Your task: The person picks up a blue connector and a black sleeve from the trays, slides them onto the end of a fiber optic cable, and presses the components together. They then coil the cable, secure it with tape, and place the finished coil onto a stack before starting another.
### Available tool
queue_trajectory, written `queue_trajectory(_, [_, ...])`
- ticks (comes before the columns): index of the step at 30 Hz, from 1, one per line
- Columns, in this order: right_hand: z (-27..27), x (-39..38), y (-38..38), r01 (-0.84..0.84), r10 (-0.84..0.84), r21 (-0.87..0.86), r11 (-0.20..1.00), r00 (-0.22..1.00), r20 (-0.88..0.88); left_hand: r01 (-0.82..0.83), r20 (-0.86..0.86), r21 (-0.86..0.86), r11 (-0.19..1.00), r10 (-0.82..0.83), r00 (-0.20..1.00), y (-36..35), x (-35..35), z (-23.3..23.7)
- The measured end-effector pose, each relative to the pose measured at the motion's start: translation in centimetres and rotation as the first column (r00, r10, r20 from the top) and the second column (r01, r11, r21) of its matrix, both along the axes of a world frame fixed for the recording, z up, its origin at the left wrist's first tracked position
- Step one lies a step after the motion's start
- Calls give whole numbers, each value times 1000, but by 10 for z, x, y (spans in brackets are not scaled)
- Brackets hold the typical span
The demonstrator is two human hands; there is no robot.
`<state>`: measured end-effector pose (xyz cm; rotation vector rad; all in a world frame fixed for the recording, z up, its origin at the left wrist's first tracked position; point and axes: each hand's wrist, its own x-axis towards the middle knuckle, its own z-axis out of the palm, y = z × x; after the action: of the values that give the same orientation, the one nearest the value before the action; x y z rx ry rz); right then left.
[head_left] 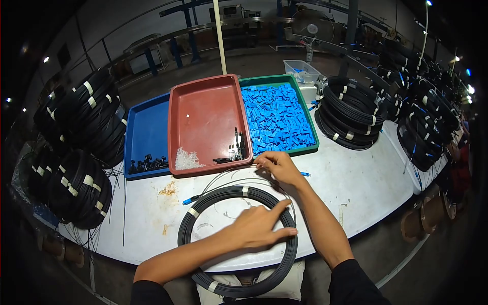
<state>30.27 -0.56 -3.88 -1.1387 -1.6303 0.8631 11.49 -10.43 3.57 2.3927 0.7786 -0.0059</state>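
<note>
A coil of black cable (186, 230), bound with strips of pale tape, lies in front of me and overhangs the table's near edge. My left hand (262, 224) is over the coil's right part, index finger and thumb stretched apart, with no object between them. Beyond the coil, by the red tray's front edge, the fingers of my right hand (277, 166) pinch a thin loose length of cable; the exact grip is partly hidden. One blue connector (191, 200) rests at the coil's upper left. Another blue connector (305, 174) shows just right of my right wrist.
Behind the coil stand a blue tray (145, 114) with small black parts, a red tray (203, 109) with clear and black pieces, and a green tray (314, 143) full of blue connector parts. Cable coils are stacked left (76, 188) and right (351, 114). A clear bin (303, 71) sits behind.
</note>
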Motion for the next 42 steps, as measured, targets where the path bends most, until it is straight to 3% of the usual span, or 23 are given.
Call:
queue_trajectory(2, [2, 9, 1, 33, -30, 27, 999, 995, -94, -9, -13, 51, 999, 10, 1000, -7, 18, 1])
queue_trajectory(3, [10, 11, -3, 58, -63, -45, 997, 990, -130, -18, -26, 97, 995, 20, 999, -10, 25, 1])
queue_trajectory(8, [11, 18, -4, 88, -95, -57, 994, 987, -132, -121, 49, 123, 985, 116, 992, -11, 42, -26])
queue_trajectory(11, [-1, 19, 2, 90, -91, -12, 996, 985, -148, -273, 179, -11, 962, 271, 946, -14, 41, -31])
queue_trajectory(14, [-2, 20, 1, 87, -84, 20, 996, 989, -122, -243, 262, 10, 970, 232, 937, -15, 40, -32])
queue_trajectory(18, [6, 18, -6, 31, -42, -88, 996, 990, -132, -317, 355, 26, 948, 288, 889, -23, 26, 2])
queue_trajectory(20, [7, 14, -9, 2, -19, -113, 994, 988, -156, -339, 366, -204, 918, 392, 844, -27, 10, 43])
queue_trajectory(21, [8, 11, -10, -26, 0, -139, 990, 984, -177, -324, 395, -196, 926, 377, 838, -26, 1, 54])
queue_trajectory(23, [3, 7, -7, -57, 35, -147, 987, 988, -149, -231, 478, -367, 901, 396, 784, -24, -21, 79])
queue_trajectory(24, [-1, 4, -8, -188, 145, -183, 965, 964, -223, -170, 510, -462, 871, 417, 752, -25, -33, 93])
queue_trajectory(26, [-4, -14, -12, -242, 163, -232, 942, 936, -314, -6, 651, -552, 834, 436, 622, -23, -51, 106])
queue_trajectory(27, [-18, -21, -4, -282, 158, -267, 921, 900, -406, 9, 629, -602, 799, 467, 621, -28, -65, 122])
queue_trajectory(30, [13, -40, -28, -122, -9, -345, 931, 935, -355, 41, 748, -557, 829, 480, 458, -29, -87, 134])
queue_trajectory(32, [13, -39, -28, -100, -28, -356, 929, 941, -337, 87, 728, -608, 789, 510, 458, -27, -111, 144])
queue_trajectory(33, [13, -38, -28, -78, -47, -368, 927, 947, -318, 25, 740, -606, 795, 552, 383, -35, -111, 151])
queue_trajectory(36, [8, -33, -25, -170, 81, -401, 900, 970, -229, 147, 799, -531, 835, 435, 415, -17, -147, 139])
queue_trajectory(37, [6, -35, -24, -216, 142, -373, 902, 966, -215, 268, 795, -577, 772, 453, 404, -12, -160, 137])
queue_trajectory(40, [3, -54, -33, -305, 165, -369, 878, 917, -364, 48, 724, -531, 846, 422, 546, -14, -191, 153])
queue_trajectory(42, [-9, -74, -31, -330, 253, -209, 920, 911, -325, -73, 642, -581, 810, 512, 570, -18, -203, 166])
